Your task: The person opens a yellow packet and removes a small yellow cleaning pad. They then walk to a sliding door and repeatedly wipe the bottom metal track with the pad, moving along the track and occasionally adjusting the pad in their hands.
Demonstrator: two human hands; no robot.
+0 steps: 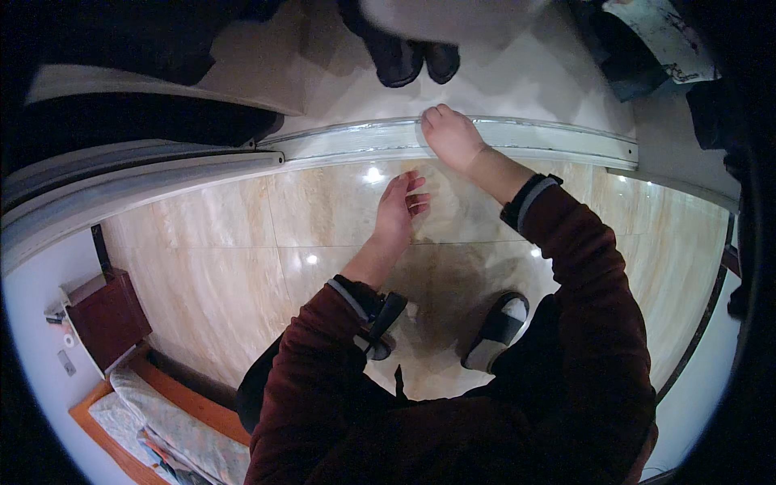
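My right hand (451, 136) is above the pale sliding-door track (357, 138) at the bottom of a wardrobe. Its fingers are curled and turned away from me, so whether it holds anything is hidden. Lower and to the left, my left hand (397, 206) hovers over the tiled floor (327, 209), its fingers loosely bent and apart, with nothing in it. Just beyond the track lies the pale wardrobe floor (503, 85). Two dark rounded items (400, 63), possibly shoes or garment ends, are at its far side.
Dark clothing (139, 45) fills the wardrobe's left side. A light patterned cloth or bag (664, 39) is at the upper right. Door panel edges (182, 173) overlap at left. A bed with a patterned cover (182, 418) and a dark red cabinet (109, 318) are lower left. My slippered foot (503, 321) is below.
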